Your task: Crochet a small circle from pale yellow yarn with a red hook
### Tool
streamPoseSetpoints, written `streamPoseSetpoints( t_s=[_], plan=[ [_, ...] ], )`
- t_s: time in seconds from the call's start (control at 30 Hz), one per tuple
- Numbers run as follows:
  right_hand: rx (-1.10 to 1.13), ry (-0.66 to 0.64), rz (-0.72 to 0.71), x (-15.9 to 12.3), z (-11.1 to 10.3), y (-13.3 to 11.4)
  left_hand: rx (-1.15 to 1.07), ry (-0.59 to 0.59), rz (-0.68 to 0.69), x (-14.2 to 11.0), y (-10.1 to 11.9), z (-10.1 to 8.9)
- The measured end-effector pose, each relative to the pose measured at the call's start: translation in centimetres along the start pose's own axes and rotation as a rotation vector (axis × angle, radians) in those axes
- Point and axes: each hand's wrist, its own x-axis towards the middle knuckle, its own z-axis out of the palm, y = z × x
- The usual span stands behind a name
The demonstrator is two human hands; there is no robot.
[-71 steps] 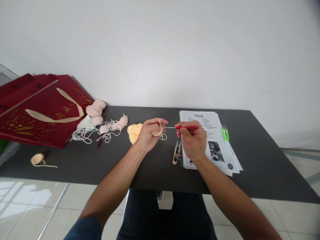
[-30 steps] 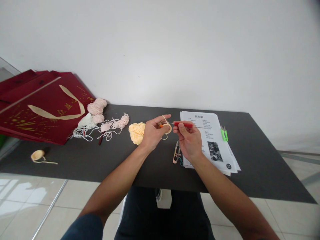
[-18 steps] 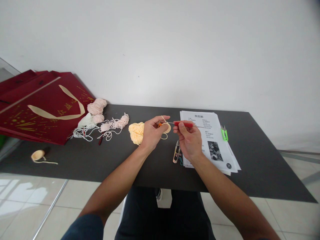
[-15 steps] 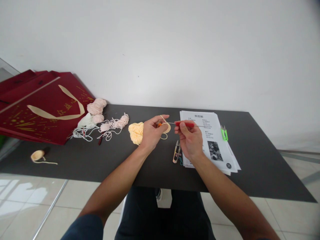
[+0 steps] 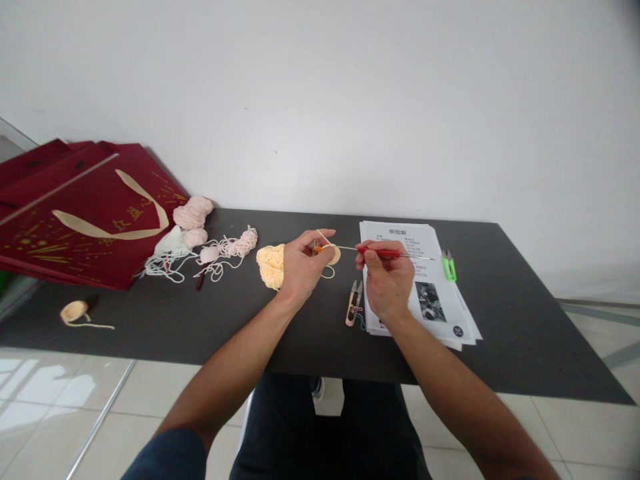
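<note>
My right hand (image 5: 387, 280) is closed around the red handle of a crochet hook (image 5: 383, 253), whose thin metal shaft points left toward my other hand. Between the fingers of my left hand (image 5: 307, 263) is a small pale-yellow crochet piece (image 5: 334, 255), partly hidden by the thumb. A strand of yellow yarn (image 5: 325, 236) runs over the left index finger. Something small and orange (image 5: 317, 251) shows at those fingers. Just left of that hand lies a ball of yellow yarn (image 5: 271, 267), partly covered by it.
Printed sheets (image 5: 435, 333) lie under my right hand, with green thread snips (image 5: 449, 267) on them. Other snips (image 5: 351, 303) lie beside the sheets. At left are pink yarn (image 5: 193, 213), white yarn (image 5: 170, 247), red gift bags (image 5: 100, 213) and a small cream crochet cup (image 5: 75, 311).
My right hand has moved slightly right with the crochet hook, drawing its tip away from my left hand. The left hand has barely shifted.
</note>
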Motion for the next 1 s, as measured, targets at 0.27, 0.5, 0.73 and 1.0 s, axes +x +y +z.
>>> streamPoseSetpoints(
  t_s=[0.27, 0.5, 0.73, 1.0],
  plan=[
    [-0.079, 0.009, -0.048, -0.3, 0.3, -0.2, -0.002, 0.034, -0.002, -0.1, 0.3, 0.1],
    [-0.127, 0.021, -0.037, -1.0, 1.1, -0.9, 0.025, 0.103, 0.056, -0.1, 0.1, 0.1],
    [-0.15, 0.017, -0.064, -1.2, 1.1, -1.0, 0.012, 0.166, 0.063, -0.3, 0.1, 0.5],
    [-0.127, 0.001, -0.082, -1.1, 1.1, -0.9, 0.046, 0.188, 0.113, -0.3, -0.1, 0.5]
  ],
)
